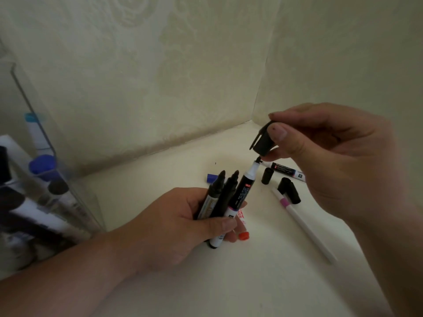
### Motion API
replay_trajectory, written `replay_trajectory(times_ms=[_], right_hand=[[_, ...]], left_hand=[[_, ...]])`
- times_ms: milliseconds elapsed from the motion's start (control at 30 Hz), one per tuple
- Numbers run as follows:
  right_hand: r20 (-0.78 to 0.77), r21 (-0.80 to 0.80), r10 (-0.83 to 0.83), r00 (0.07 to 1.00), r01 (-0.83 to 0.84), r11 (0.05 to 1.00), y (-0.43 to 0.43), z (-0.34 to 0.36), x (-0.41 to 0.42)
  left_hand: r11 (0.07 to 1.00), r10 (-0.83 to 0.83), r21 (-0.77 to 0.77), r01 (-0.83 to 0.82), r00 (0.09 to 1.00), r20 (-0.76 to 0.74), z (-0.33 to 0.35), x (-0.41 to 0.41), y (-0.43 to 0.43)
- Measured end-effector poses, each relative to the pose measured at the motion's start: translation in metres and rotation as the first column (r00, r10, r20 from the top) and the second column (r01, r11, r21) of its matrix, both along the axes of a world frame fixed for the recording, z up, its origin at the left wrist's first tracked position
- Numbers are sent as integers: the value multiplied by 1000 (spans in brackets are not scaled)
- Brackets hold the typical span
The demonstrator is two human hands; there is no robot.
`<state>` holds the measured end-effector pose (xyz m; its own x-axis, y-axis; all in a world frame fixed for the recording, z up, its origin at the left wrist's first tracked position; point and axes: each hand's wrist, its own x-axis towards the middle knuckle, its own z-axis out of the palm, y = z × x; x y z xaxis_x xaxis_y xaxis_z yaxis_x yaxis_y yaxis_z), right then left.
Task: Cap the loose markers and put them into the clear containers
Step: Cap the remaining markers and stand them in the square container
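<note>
**A:** Report the left grip point(180, 225).

**B:** Clenched around a marker bundle point(225, 202) of three markers, tips up, above the middle of the counter point(229, 284). Two are uncapped: the first black marker point(216, 191) and the second black marker point(230, 188), side by side. The third, the white-nosed marker point(246, 188), has a black labelled body and sits on the right of the bundle, leaning toward the far corner.

**A:** And the right grip point(332, 161)?

**B:** Thumb and forefinger pinch a black cap point(263, 143), tilted, open end down. The cap sits just above the tip of the white-nosed marker and is not seated on it.

**A:** Loose parts on the counter?

**B:** Most lie between the bundle and the far corner.
- A blue cap point(211, 178) lies just behind the black markers.
- An upright cap point(266, 176), black, stands beside the white-nosed marker.
- A fallen cap point(289, 191), black, lies on its side near it.
- A labelled marker point(286, 171) lies flat behind both, one end hidden by the right grip.
- A thin white pen point(302, 223) with a pink band lies flat toward the right edge.
- A red-ended marker point(243, 235) lies under the left grip, mostly hidden.

**A:** Containers?

**B:** The clear containers point(84, 202) stand at the left edge, blurred. Markers stand inside with caps up, including a blue-capped marker point(42, 165), a teal-capped marker point(34, 124) and several dark ones. I cannot tell the compartments apart.
</note>
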<state>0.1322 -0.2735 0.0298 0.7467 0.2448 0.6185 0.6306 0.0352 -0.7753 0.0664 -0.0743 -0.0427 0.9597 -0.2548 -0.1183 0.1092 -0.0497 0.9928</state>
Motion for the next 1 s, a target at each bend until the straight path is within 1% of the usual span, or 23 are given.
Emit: replay_trajectory(times_ms=[67,133,233,300,433,533,633,700,833,900,933,1000], right_hand=[[10,9,-5,1000,5,1000,-1,1,0],[-1,-47,21,1000,-21,999,0,-1,0],[-101,-159,80,992,-95,983,0,-3,0],[-158,-164,117,981,-143,976,-3,-2,0],[-220,-164,166,961,-205,965,-2,1,-4],[-248,-175,155,956,-202,964,1,4,-6],[-239,-245,105,965,-165,955,2,5,-6],[-234,-266,107,966,-169,949,4,3,-5],[-268,-231,119,956,-184,955,7,-2,-3],[-307,-223,114,945,-188,957,7,-3,-1],[-344,-201,119,932,-196,960,7,-4,0],[-445,-79,171,879,-229,970,3,-5,5]], left_hand=[[1000,-2,10,2,1000,7,1,0,0],[1000,-9,13,9,1000,21,2,0,-1],[999,29,-25,-28,1000,12,3,-1,-1],[998,47,-48,-47,999,12,3,-3,-2],[991,98,-93,-97,995,13,5,-5,-5],[992,107,-77,-104,994,32,6,-7,-6],[994,107,-38,-105,993,54,7,-8,-7],[994,103,-37,-101,993,62,8,-10,-8],[993,112,-53,-108,991,73,9,-12,-7],[995,100,-35,-97,992,81,9,-12,-6],[995,92,-39,-90,993,79,9,-12,-5],[993,93,-77,-87,993,77,10,-10,-1]])
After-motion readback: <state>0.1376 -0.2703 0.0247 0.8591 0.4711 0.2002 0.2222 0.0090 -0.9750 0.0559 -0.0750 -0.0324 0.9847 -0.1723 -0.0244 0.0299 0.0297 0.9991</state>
